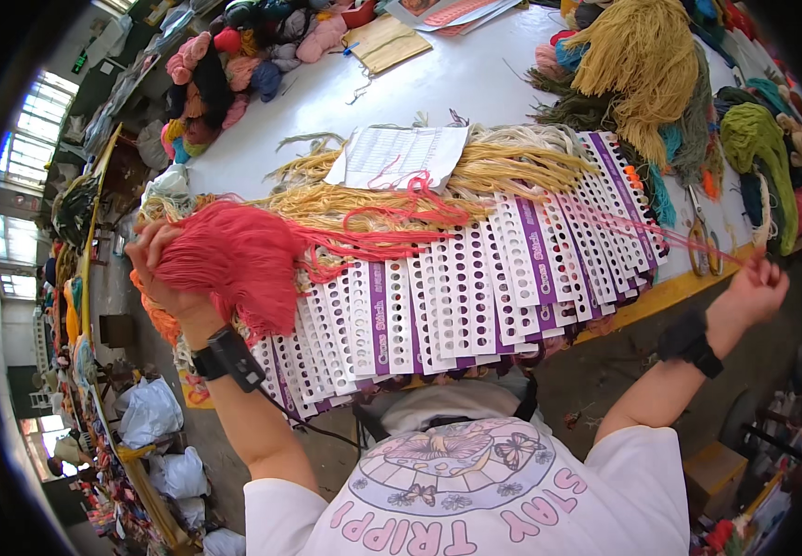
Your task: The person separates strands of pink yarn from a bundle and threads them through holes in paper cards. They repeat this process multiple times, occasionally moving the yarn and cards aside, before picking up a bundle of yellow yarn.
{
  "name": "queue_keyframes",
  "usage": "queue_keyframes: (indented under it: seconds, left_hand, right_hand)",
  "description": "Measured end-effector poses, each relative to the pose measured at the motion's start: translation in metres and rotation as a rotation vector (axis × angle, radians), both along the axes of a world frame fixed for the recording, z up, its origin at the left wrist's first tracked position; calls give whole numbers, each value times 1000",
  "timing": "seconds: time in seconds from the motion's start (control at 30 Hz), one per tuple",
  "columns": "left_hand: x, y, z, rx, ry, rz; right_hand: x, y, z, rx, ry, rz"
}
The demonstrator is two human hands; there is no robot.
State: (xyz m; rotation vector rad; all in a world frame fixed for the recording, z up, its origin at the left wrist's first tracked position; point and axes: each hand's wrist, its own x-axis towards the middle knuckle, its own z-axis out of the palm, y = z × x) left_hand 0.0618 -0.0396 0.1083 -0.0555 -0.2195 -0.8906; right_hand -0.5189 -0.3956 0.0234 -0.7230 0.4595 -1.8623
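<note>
A thick hank of coral-red embroidery thread is gripped at its left end by my left hand, with the fingers wrapped round it. Loose coral strands trail rightward from it over the table. Out past the right end of the cards, the closed fingers of my right hand pinch a few thin coral strands, drawn out in a line across the cards. Beneath lies a long row of overlapping white and purple punched thread cards. Tan and yellow threads spread behind the holes, partly under a printed paper sheet.
Orange-handled scissors lie near the right table edge. Piles of yarn stand at the back left, and a large tan hank tops the back-right heap. A wooden board lies far back on the white table.
</note>
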Motion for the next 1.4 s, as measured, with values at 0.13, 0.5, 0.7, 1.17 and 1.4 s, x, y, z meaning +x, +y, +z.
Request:
queue_keyframes:
  seconds: [0.13,0.5,0.7,1.17,1.4]
  left_hand:
    - [-82,-64,-41,472,-219,-213]
    - [-159,-122,-117,1043,-645,-620]
    - [-161,-114,-154,1138,-1601,399]
    - [-155,-136,-137,1331,-644,-599]
    - [-156,-125,-115,1081,-633,-322]
  right_hand:
    - [206,76,-6,93,647,495]
    - [292,152,-10,-74,1285,904]
    - [294,148,-36,-288,1459,501]
    - [292,136,-40,-184,1318,635]
    - [286,136,-70,-160,1288,496]
